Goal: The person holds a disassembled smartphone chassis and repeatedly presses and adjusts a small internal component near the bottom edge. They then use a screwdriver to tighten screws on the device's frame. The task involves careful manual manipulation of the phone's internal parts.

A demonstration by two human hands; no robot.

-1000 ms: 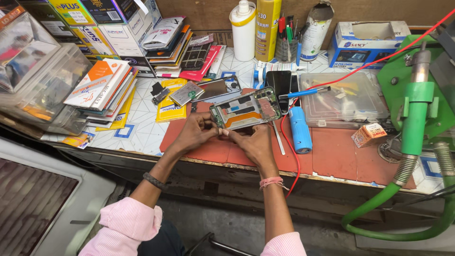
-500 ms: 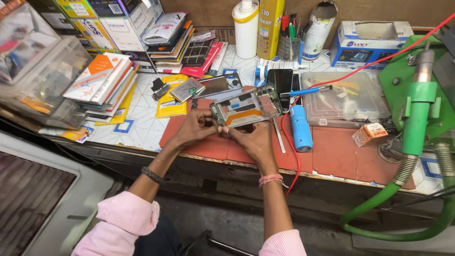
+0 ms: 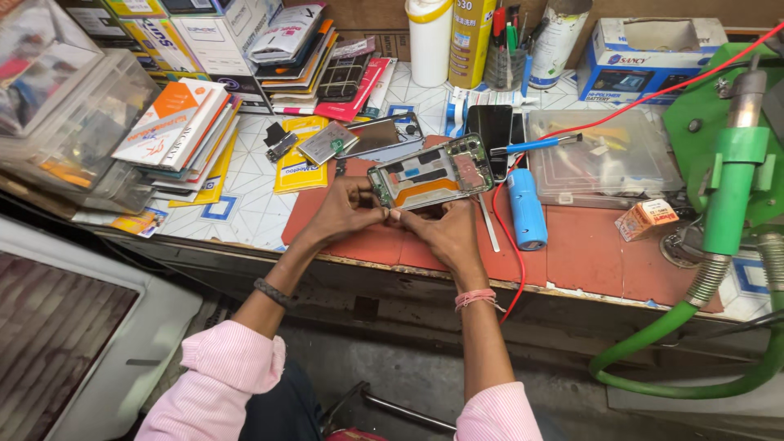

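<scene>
Both hands grip an opened phone frame (image 3: 430, 173) just above the red mat (image 3: 572, 245) on the counter (image 3: 245, 208), tilted toward the camera so its exposed insides face up. The left hand (image 3: 347, 211) has its fingers closed on the frame's lower left corner; the right hand (image 3: 441, 229) has its fingers pinched along the near edge. A clear lidded box (image 3: 604, 155) holds small parts, and a cup (image 3: 505, 61) holds pens and tools.
</scene>
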